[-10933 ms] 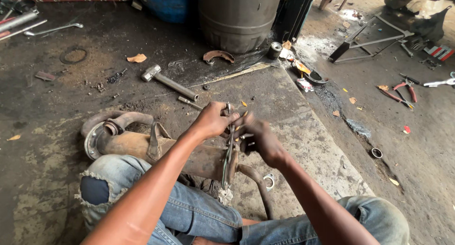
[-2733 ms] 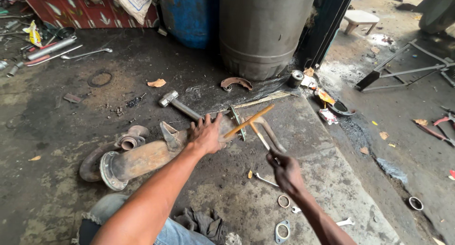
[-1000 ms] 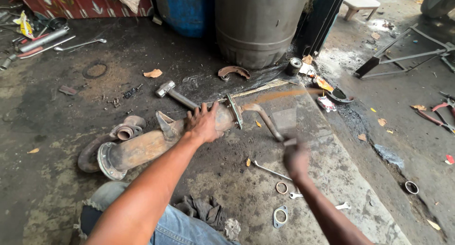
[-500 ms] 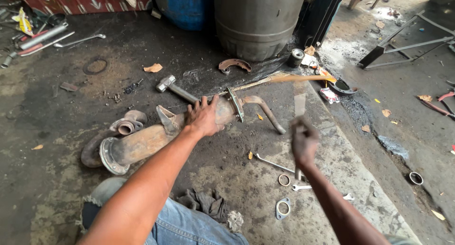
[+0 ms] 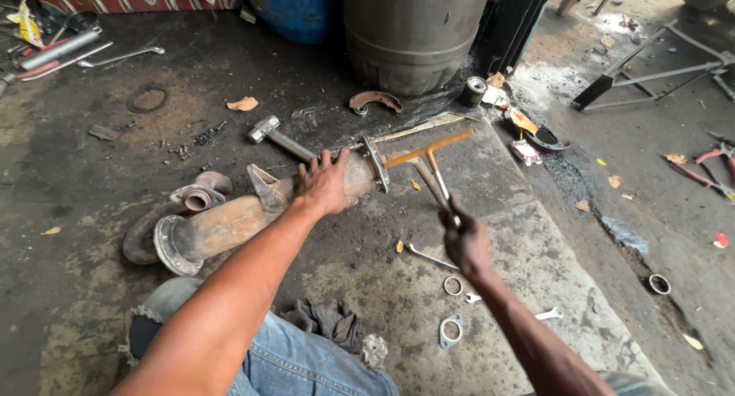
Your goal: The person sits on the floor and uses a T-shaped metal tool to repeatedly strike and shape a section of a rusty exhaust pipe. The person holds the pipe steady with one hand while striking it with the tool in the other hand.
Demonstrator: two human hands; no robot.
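My left hand (image 5: 325, 183) presses down on a rusty exhaust pipe (image 5: 230, 220) that lies on the concrete floor, near its flanged end (image 5: 375, 165). My right hand (image 5: 465, 241) is closed around the handle of a T-shaped wrench (image 5: 432, 157) with an orange crossbar. The tool's head sits just beside the pipe's flange. A hammer (image 5: 277, 135) lies just behind the pipe.
A spanner (image 5: 429, 256), a metal ring (image 5: 452, 286) and a flange gasket (image 5: 451, 331) lie by my right hand. A rag (image 5: 325, 321) rests by my jeans. A steel drum (image 5: 413, 28) and a blue barrel (image 5: 295, 9) stand behind. Pliers (image 5: 708, 166) lie at right.
My right hand swung the T-shaped wrench up and back down toward the pipe's flange. My left hand has stayed on the pipe.
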